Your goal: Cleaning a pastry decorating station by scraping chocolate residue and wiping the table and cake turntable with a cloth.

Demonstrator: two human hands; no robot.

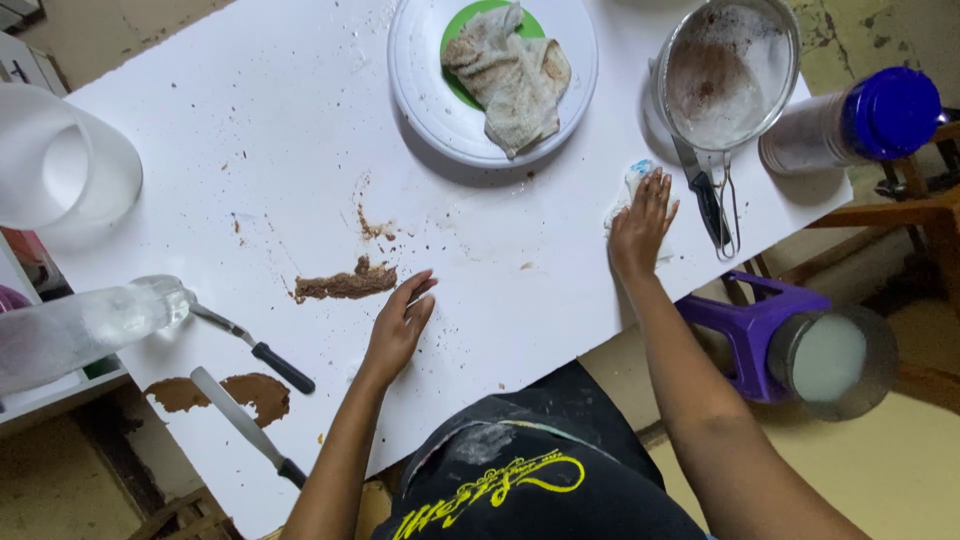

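The right hand (640, 222) lies flat on a small crumpled white rag (628, 195) with a touch of blue at its top, at about two o'clock from the body on the white desk (250, 130). The fingers (655, 192) are spread and pressed down on the cloth — open, gripping nothing, only pinning it. The rag looks soft, light and limp, probably damp; it would bunch under the palm and is best taken by gathering a fold near its middle, since a pinch at an edge would just let it trail.

The left hand (398, 330) rests edge-on at about eleven o'clock, fingers straight, close together and open, holding nothing. Just beside it, toward ten o'clock, lies a brown smear of paste (345, 285), with crumbs scattered around it. The paste looks sticky and soft — something to be scraped rather than picked up.

Further left lie two palette knives (255, 350) with black handles, one beside a second brown patch (225, 392), and a clear plastic bottle (80, 325) on its side. At twelve o'clock a white plate (420, 110) carries a stained cloth (512, 75). At one o'clock sits a metal sieve (728, 70) dusted with powder, its handle running down beside a black-handled knife (705, 195), and beyond it a jar with a blue lid (855, 125).
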